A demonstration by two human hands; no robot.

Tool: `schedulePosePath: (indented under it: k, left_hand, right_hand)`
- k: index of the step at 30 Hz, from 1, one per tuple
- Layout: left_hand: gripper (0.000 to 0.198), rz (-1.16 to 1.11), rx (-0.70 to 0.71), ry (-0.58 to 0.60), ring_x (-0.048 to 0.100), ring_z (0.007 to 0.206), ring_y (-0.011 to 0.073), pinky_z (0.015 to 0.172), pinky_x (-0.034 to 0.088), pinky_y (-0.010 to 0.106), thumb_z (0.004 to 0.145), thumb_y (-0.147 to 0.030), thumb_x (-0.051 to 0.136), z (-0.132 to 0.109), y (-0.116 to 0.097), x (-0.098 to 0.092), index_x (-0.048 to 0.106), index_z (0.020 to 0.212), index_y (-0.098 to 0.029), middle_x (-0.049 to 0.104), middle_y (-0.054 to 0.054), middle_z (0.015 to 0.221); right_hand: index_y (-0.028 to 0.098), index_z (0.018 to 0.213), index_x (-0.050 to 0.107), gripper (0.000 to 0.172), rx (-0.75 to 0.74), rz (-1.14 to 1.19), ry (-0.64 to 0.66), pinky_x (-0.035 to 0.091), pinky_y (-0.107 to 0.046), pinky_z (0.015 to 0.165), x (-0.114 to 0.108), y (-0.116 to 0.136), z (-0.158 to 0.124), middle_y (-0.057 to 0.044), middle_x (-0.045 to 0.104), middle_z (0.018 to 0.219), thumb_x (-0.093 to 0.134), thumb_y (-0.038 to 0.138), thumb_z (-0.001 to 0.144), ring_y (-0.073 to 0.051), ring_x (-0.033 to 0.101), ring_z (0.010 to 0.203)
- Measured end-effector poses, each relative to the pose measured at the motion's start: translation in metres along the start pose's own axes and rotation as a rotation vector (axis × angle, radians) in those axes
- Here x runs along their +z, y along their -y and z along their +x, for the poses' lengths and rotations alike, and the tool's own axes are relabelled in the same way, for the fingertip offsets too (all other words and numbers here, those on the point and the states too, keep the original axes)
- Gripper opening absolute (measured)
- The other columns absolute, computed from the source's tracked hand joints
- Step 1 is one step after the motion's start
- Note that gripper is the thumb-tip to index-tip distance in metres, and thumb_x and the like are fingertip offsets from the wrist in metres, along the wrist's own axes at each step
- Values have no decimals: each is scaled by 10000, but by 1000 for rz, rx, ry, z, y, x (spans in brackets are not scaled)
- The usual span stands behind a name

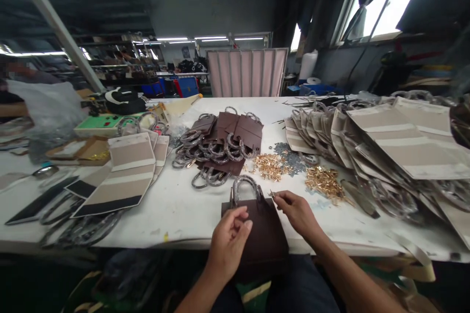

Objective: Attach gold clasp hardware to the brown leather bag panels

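Observation:
A dark brown bag panel [266, 234] hangs over the near table edge towards my lap, its looped handle [245, 182] wrapped in clear plastic. My left hand [228, 242] is in front of the panel's left side, fingers loosely bent and apart from the thumb, holding nothing. Close to the panel's upper right corner, my right hand [296, 211] pinches a small metal fastener [272, 194] between thumb and fingertips; its exact shape is too small to make out. Just beyond lie loose gold fasteners [271, 166], small grey metal pieces [292, 160] and longer gold pieces [323, 182].
Brown panels with wrapped handles [220, 142] are heaped at the table's centre. Beige striped panels [404, 137] pile up on the right, and more beige panels [128, 171] lie left. A cardboard box [84, 151] and a green box [106, 123] stand farther left.

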State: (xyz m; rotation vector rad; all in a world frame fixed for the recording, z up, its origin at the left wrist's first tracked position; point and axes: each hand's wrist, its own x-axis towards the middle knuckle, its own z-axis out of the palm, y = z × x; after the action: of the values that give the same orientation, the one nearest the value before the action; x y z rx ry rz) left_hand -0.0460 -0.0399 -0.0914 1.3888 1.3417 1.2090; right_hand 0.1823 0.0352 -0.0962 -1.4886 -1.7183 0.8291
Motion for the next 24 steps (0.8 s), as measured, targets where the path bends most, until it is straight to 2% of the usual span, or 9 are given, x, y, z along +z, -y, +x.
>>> schedulePosePath:
  k: [3,6,8,10,13,15,17,20,24]
  left_hand:
    - [552,-224,-48,187,643,852,182,597,498,249,917,-496,668,4,-16,5,613,1384,-208,680,125,1193]
    - [446,-269,-32,270,622,751,145,605,502,243,905,-471,699,2,-27,6,719,1246,-184,694,104,1106]
    - [381,-268,-36,239,611,731,141,594,500,238,884,-457,729,-2,-30,4,766,1126,-165,694,98,1064]
    - [363,-265,-54,185,617,749,156,586,505,237,871,-452,745,-8,-30,1,771,1088,-162,700,97,1036]
    - [307,-208,-19,127,661,840,193,694,553,268,888,-434,730,-15,-32,-4,773,1056,-181,720,93,1033]
    - [253,-143,44,118,689,940,222,828,564,303,906,-410,716,-19,-34,-8,775,1036,-201,739,88,1059]
    - [219,-62,89,117,700,997,235,919,547,324,917,-391,706,-22,-38,-10,779,1030,-217,761,78,1061]
    - [218,23,96,100,717,991,242,946,537,331,911,-390,712,-25,-39,-9,789,1034,-227,785,70,1051]
    - [294,-85,1,131,734,967,248,905,561,323,893,-442,722,-27,-35,-6,782,1050,-201,794,85,1039]
  right_hand:
    - [173,844,701,443,14,377,189,470,-274,694,-1,36,-43,-13,662,716,590,587,957,-169,599,704]
    - [163,859,729,452,79,573,279,470,-274,689,3,60,-69,-17,678,717,660,607,913,-160,597,691]
    - [167,910,754,432,104,571,239,481,-282,693,7,66,-77,-27,704,750,685,594,898,-172,616,709]
    - [186,988,764,385,83,481,88,498,-299,734,10,67,-81,-41,731,838,724,553,878,-197,645,780]
    - [221,1032,757,278,-79,347,-98,508,-326,821,13,67,-84,-56,733,959,738,458,889,-226,661,910]
    - [229,960,754,187,-196,311,-89,509,-324,832,13,70,-85,-55,721,943,722,408,914,-222,658,918]
    - [232,894,746,151,-234,297,-50,508,-306,805,13,73,-86,-42,709,897,723,379,923,-204,651,877]
    - [230,851,736,158,-209,288,-17,496,-281,746,12,75,-87,-22,685,837,727,369,926,-178,628,798]
    - [219,810,707,204,-235,278,-28,494,-284,726,13,72,-89,-26,661,809,716,382,933,-179,607,772]
